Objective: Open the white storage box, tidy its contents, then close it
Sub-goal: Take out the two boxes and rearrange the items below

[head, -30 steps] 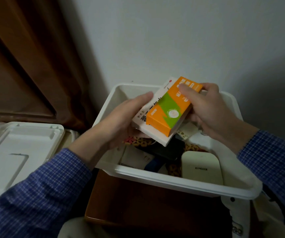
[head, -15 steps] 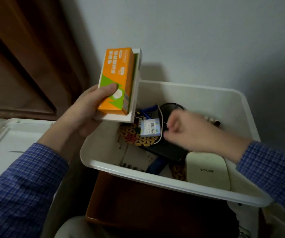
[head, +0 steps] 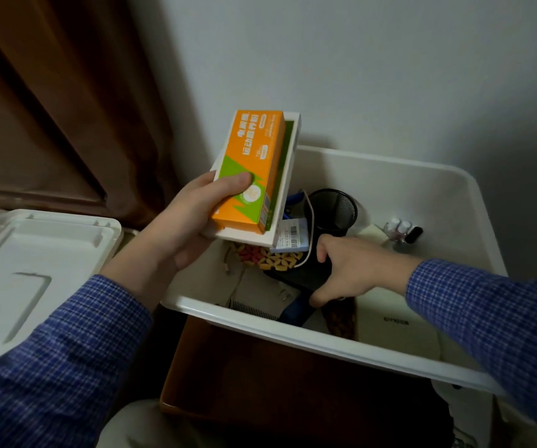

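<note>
The left hand grips an orange carton stacked on a white carton above the open storage box — the right hand inside clasps a black object.

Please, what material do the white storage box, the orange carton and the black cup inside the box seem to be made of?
White storage box: likely moulded plastic, smooth with a slight sheen and a rounded rim.
Orange carton: probably printed cardboard, with sharp folded edges and a faintly glossy face; the left hand holds it.
Black cup: apparently metal mesh, with a fine grid on its wall.
</note>
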Action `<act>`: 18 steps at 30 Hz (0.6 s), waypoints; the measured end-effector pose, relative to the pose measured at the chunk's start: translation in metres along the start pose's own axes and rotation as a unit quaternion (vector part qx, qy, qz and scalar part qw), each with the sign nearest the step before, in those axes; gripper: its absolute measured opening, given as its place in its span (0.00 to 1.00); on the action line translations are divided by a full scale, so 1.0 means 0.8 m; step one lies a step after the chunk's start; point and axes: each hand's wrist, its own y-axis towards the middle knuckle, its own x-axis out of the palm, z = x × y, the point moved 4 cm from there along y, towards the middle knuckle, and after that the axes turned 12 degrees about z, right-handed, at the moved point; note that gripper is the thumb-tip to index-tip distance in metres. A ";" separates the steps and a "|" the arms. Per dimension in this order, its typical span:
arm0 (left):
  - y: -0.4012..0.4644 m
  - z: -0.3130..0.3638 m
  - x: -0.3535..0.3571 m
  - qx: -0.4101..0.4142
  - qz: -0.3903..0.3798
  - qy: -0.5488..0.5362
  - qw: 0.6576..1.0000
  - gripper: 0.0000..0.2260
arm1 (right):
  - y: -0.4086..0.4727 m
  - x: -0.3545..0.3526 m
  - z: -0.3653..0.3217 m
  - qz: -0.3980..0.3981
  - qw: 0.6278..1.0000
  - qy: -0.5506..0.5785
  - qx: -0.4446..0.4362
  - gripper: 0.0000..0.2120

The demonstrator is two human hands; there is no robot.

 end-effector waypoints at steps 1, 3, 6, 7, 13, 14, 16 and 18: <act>0.000 0.000 0.000 -0.002 0.004 -0.002 1.000 0.28 | -0.001 -0.004 0.001 -0.019 0.999 0.025 0.009 0.34; 0.001 -0.001 -0.001 -0.006 0.008 -0.002 1.000 0.27 | -0.005 -0.016 0.003 -0.057 0.997 0.052 0.015 0.33; 0.001 -0.001 -0.001 -0.007 0.005 -0.004 1.000 0.27 | -0.018 -0.045 0.009 -0.104 0.993 0.057 -0.008 0.31; 0.001 -0.001 -0.001 -0.007 0.003 -0.006 1.000 0.27 | -0.026 -0.056 0.012 -0.122 0.991 0.048 -0.022 0.32; 0.001 -0.002 -0.001 0.002 -0.002 0.001 1.000 0.26 | -0.084 -0.069 0.040 -0.133 0.976 -0.128 -0.118 0.36; 0.001 -0.002 0.000 0.003 -0.002 0.000 1.000 0.26 | -0.091 -0.058 0.043 -0.126 0.975 -0.141 -0.119 0.34; 0.001 -0.002 -0.001 0.006 -0.003 -0.005 1.000 0.25 | -0.101 -0.037 0.049 -0.087 0.971 -0.177 -0.131 0.28; 0.000 -0.001 -0.001 0.007 -0.006 -0.015 1.000 0.24 | -0.106 -0.024 0.052 -0.052 0.965 -0.209 -0.148 0.24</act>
